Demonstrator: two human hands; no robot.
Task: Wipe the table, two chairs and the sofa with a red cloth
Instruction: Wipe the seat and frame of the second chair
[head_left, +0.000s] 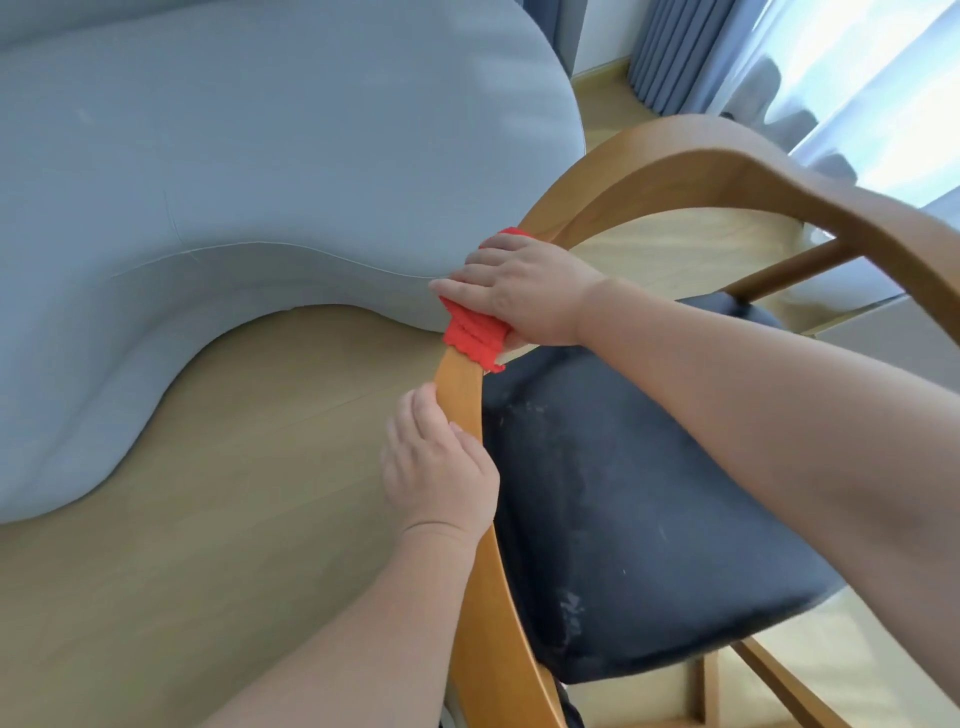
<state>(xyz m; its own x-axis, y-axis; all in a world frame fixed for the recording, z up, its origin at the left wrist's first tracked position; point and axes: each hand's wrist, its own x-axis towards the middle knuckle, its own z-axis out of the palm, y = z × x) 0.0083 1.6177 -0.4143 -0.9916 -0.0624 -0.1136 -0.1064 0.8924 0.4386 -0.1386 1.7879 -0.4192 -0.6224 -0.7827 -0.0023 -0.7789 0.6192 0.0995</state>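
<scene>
A wooden chair (691, 171) with a curved back rail and a dark, scuffed seat cushion (639, 499) fills the right half of the view. My right hand (524, 291) wraps the red cloth (472, 338) around the chair's curved rail, fingers over the top. Lower on the same rail, my left hand (436, 462) grips the wood. A large light grey-blue sofa (234, 182) lies just left of the chair, close to the rail where the cloth is.
Light wooden floor (234, 493) shows between the sofa and the chair. Grey curtains (680, 57) and a bright sheer-curtained window (857, 88) stand at the top right. A pale low surface (883, 322) is beyond the chair on the right.
</scene>
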